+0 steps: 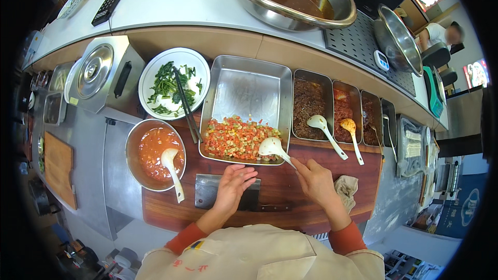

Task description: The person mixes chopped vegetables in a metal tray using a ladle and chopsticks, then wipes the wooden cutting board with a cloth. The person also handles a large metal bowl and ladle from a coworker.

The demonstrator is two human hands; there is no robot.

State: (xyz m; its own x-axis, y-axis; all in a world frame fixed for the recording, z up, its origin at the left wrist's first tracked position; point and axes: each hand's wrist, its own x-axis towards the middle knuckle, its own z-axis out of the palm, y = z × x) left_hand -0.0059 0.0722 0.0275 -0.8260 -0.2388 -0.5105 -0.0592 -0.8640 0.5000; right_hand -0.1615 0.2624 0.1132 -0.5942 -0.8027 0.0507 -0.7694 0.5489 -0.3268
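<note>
My right hand [317, 182] grips the handle of a white ladle [271, 147], whose bowl rests on the diced red and green vegetables [237, 140]. These fill the near part of a rectangular steel tray [249, 81]; its far part shows bare metal. Just in front of the tray my left hand [231, 186] is held palm up, fingers apart, with nothing in it. Beneath that hand a cleaver [208, 190] lies flat on the wooden board [311, 217]. Left of the tray, a steel bowl [132, 167] of red sauce holds another white ladle [170, 158].
A plate [149, 101] of chopped greens carries black chopsticks [182, 95]. Narrow steel pans [309, 139] of dark and red sauces stand right of the tray, with spoons. A crumpled cloth [345, 191] lies by my right wrist. On the shelf sits a large basin [272, 21] of brown liquid.
</note>
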